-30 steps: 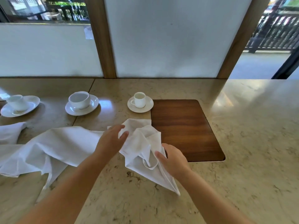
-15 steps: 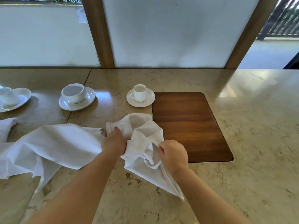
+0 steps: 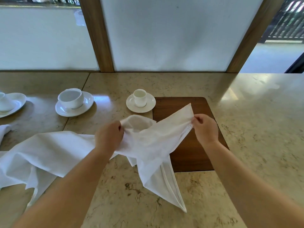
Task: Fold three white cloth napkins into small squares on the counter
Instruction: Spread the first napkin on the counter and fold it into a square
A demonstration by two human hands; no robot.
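A crumpled white napkin [image 3: 153, 145] is stretched between my two hands above the beige stone counter [image 3: 255, 129]. My left hand [image 3: 109, 137] grips its bunched left edge. My right hand [image 3: 204, 127] pinches its hemmed right edge over the wooden board, with a corner sticking up past the fingers. A long pointed end hangs down and lies on the counter near me. A second white napkin [image 3: 42, 153] lies loosely spread at the left, partly under my left forearm. The tip of a third white cloth [image 3: 4, 131] shows at the far left edge.
A dark wooden board [image 3: 189, 155] is set into the counter under my right hand. A small cup on a saucer [image 3: 140, 100] stands just behind the napkin. A larger cup and saucer [image 3: 72, 100] and another saucer [image 3: 11, 102] stand at the back left. Windows close the far edge.
My hands have moved apart and lifted, pulling the bunched napkin open. My right hand has travelled right over the wooden board with an edge; my left hand stayed near the middle.
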